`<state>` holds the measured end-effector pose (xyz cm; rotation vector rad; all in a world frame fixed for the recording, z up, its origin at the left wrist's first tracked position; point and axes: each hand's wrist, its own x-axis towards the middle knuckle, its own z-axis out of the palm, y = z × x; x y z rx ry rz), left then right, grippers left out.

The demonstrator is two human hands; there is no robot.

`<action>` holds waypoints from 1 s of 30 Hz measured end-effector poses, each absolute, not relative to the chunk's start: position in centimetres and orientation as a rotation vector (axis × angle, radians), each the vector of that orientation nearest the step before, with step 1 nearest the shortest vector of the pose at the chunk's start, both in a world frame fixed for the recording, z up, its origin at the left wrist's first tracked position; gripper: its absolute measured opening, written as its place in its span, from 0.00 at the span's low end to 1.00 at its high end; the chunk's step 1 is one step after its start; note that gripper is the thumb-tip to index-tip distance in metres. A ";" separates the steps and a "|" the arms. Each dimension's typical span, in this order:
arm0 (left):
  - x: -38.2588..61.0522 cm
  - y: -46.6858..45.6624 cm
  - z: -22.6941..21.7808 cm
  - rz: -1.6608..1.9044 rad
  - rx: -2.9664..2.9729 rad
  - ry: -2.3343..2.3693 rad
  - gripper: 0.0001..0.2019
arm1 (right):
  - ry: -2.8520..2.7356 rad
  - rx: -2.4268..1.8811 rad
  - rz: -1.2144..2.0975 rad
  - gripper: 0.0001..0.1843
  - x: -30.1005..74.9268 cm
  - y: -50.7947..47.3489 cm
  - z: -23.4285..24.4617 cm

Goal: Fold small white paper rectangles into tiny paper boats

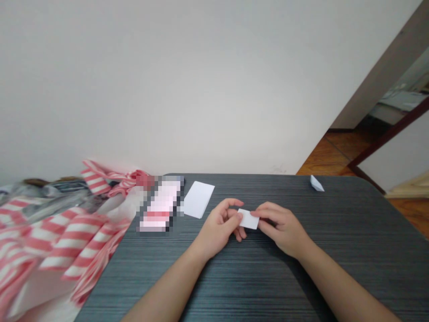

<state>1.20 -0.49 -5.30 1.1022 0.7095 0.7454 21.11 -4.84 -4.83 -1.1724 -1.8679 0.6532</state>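
Between my two hands is a small white piece of paper (249, 219), roughly rectangular, held just above the dark table. My left hand (223, 223) pinches its left end with the thumb on top, the other fingers curled behind. At the right end, my right hand (279, 223) grips the paper's edge between thumb and fingers. Whether the paper is folded in layers I cannot tell. A larger stack of white paper sheets (199, 199) lies on the table beyond my left hand.
Left of the sheets lies a blurred-out, phone-like object (161, 203). A small folded white paper piece (316, 184) sits at the table's far right. Red-and-white striped cloth (67, 241) is heaped left of the dark table (248, 286). A pale wall (214, 89) rises behind.
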 end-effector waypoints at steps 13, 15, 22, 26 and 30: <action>1.5 -0.5 -4.9 0.777 1.114 0.758 0.19 | -1.918 -1.113 0.706 0.09 21.1 -4.9 -5.1; 1.5 -0.5 -4.9 0.751 1.166 0.794 0.14 | -1.922 -1.115 0.719 0.08 21.1 -4.8 -5.2; 1.4 -0.5 -5.1 0.674 1.276 0.831 0.09 | -1.907 -1.134 0.698 0.04 21.1 -4.7 -4.8; 1.5 -0.7 -4.9 0.658 1.315 0.825 0.07 | -1.881 -1.221 0.715 0.04 20.9 -4.8 -4.6; 1.5 -0.7 -4.8 0.643 1.334 0.808 0.07 | -1.803 -1.315 0.773 0.03 20.8 -5.0 -5.0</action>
